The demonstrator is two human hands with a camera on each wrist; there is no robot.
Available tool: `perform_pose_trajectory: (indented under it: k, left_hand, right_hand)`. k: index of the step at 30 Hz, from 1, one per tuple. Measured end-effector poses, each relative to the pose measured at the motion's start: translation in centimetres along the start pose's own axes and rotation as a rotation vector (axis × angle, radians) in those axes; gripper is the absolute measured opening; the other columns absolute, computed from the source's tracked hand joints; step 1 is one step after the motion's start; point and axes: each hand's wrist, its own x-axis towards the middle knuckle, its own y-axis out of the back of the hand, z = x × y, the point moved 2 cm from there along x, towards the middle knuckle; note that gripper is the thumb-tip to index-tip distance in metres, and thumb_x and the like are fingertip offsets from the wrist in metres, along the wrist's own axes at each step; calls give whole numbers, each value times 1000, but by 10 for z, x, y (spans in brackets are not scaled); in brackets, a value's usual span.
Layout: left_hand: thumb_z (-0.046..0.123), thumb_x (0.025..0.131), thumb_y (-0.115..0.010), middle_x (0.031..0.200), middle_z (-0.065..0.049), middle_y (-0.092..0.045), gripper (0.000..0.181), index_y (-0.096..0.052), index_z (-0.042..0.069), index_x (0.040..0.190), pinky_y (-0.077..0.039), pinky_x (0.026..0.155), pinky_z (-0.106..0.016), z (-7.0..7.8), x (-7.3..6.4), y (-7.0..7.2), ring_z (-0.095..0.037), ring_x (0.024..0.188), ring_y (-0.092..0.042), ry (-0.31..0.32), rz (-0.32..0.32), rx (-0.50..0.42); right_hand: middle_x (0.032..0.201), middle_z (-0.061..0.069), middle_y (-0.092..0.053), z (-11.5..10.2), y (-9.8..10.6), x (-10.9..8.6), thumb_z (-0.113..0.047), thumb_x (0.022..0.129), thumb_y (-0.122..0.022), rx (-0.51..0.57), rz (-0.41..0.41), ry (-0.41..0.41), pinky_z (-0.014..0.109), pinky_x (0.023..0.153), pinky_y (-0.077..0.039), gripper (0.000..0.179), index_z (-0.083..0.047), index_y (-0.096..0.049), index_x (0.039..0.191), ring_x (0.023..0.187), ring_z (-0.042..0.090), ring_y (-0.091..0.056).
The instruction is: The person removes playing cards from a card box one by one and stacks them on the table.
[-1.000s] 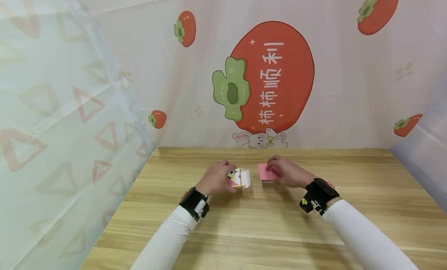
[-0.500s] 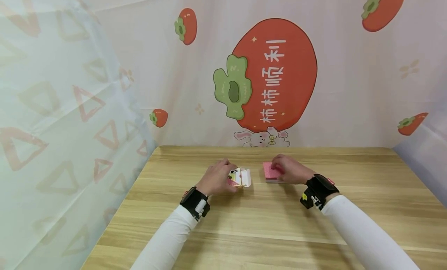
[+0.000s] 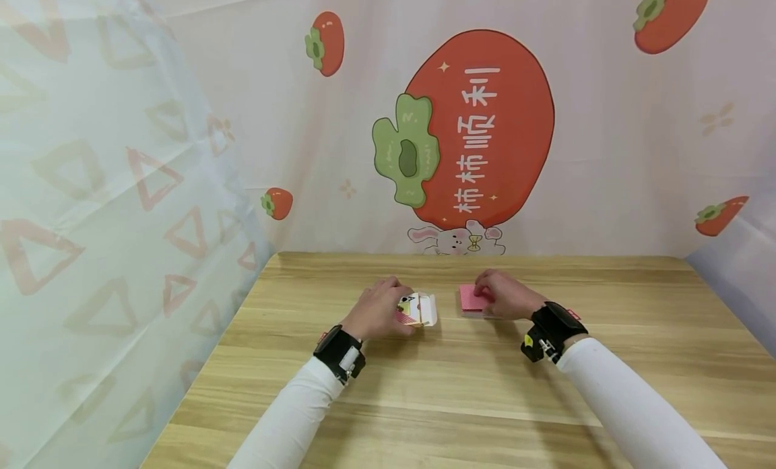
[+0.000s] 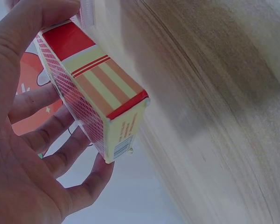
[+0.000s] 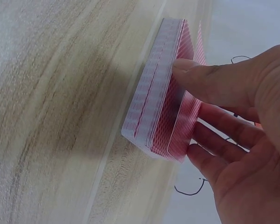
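My left hand (image 3: 377, 310) grips an opened playing-card box (image 3: 418, 309) by its sides, the unfolded white flap facing right. In the left wrist view the thumb lies over the near end of the box (image 4: 95, 79), and the fingers support its red-patterned face. To the right, a deck of playing cards (image 5: 151, 88) with red-patterned backs lies face down on the table. My right hand (image 3: 506, 297) pinches a top card (image 5: 184, 128) between thumb and fingers. That card is raised off the stack, leaving a gap, while the thumb tip sits right at the deck's upper edge.
The wooden table (image 3: 424, 401) runs back to a white cloth backdrop (image 3: 582, 152) printed with persimmons. Another patterned cloth (image 3: 121, 220) hangs along the left side. A black wrist strap with a camera (image 3: 554, 331) is on the right wrist, and a similar strap (image 3: 339, 353) on the left.
My right hand has shifted slightly right and back with the deck, widening the distance from the box. The left hand and box keep nearly the same place.
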Motion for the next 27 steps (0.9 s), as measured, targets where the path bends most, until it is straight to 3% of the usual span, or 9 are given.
perform_pose_trajectory:
  k: [15, 27]
  left_hand:
    - [47, 63, -78, 110, 2, -48, 70, -57, 18, 124, -36, 89, -46, 0, -1, -3, -18, 102, -44, 11, 2, -5]
    - [46, 64, -78, 111, 2, -49, 70, -56, 18, 124, -37, 87, -43, 1, -2, -1, -18, 101, -45, 13, -2, -9]
  right_hand:
    - [111, 11, -55, 2, -4, 1, -10, 68, -77, 11, -16, -21, 40, 88, -41, 33, -7, -64, 99, 99, 25, -50]
    - [103, 8, -55, 2, -5, 1, -10, 67, -78, 12, -12, -9, 34, 79, -42, 35, -6, -63, 98, 88, 23, -48]
